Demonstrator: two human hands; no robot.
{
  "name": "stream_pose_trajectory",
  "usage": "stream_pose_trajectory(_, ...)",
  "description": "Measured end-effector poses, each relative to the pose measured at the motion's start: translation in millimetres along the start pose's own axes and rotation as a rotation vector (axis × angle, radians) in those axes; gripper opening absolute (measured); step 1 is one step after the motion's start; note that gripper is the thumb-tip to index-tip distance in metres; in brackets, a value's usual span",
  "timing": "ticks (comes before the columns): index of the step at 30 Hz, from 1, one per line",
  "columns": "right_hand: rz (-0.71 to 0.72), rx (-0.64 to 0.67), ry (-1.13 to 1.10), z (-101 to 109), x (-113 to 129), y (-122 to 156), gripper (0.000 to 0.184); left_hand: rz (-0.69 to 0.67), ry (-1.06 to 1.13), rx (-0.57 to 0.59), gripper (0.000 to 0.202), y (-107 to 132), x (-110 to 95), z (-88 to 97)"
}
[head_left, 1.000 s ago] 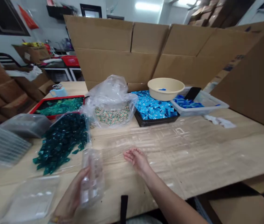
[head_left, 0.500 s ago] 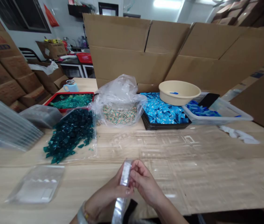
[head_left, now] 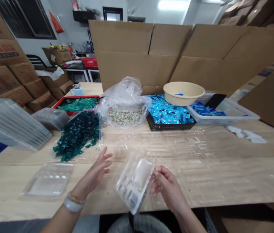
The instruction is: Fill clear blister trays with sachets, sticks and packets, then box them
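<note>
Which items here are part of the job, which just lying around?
Part of the job:
right hand, holding a clear plastic tray
left hand, open, beside it
second clear plastic tray
dark green wrapped pieces

Lying around:
cream plastic basin
pale blue mug
stacked cardboard cartons

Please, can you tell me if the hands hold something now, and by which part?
The right hand holds a clear plastic blister tray by its right edge. The left hand is open and holds nothing.
</note>
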State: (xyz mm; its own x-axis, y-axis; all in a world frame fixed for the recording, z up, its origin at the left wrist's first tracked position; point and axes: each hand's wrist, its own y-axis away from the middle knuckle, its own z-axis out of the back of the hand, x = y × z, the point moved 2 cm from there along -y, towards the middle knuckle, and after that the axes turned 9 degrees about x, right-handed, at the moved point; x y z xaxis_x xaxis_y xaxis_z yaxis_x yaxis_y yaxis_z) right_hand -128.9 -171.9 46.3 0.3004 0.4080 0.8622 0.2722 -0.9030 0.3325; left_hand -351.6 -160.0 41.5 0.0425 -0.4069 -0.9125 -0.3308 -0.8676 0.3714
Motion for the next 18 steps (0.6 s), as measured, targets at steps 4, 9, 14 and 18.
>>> stream_pose_trajectory(4,0.011,0.015,-0.115,0.9,-20.0,-0.8,0.032,-0.032,-0.212,0.101,0.087,-9.1,-6.0,-8.0)
stream_pose_trajectory(9,0.009,0.164,0.002,-30.7,-16.3,-10.1,0.032,-0.005,-0.217,0.236,0.104,-25.6,5.0,-52.6)
stream_pose_trajectory(14,0.025,0.044,0.033,-19.4,-3.0,-10.1,0.035,0.002,0.278,0.099,0.082,-2.1,2.0,-22.6)
stream_pose_trajectory(18,0.028,-0.146,-0.154,7.1,-13.3,-11.8,0.036,0.041,0.567,-0.151,0.041,1.8,-8.2,28.4)
